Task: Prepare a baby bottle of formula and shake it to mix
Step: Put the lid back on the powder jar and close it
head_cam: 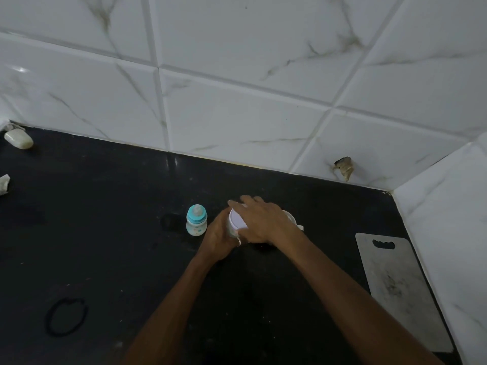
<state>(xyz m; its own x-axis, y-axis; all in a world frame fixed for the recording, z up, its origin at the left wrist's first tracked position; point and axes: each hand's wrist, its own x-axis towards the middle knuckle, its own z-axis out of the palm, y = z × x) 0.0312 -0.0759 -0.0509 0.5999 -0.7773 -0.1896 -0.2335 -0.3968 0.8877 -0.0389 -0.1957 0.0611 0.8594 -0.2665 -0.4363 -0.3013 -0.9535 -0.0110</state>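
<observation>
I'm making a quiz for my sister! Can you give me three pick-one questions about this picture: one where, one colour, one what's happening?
1. Where does the baby bottle stand? A) left of the jar B) on a plate C) in a sink
2. What colour is the bottle's collar? A) red B) teal C) yellow
3. What does the right hand do? A) grips the jar's lid B) waves C) holds a spoon
Answers: A, it stands on the counter beside it; B, the ring under the teat is teal; A, fingers curl over the white lid.
</observation>
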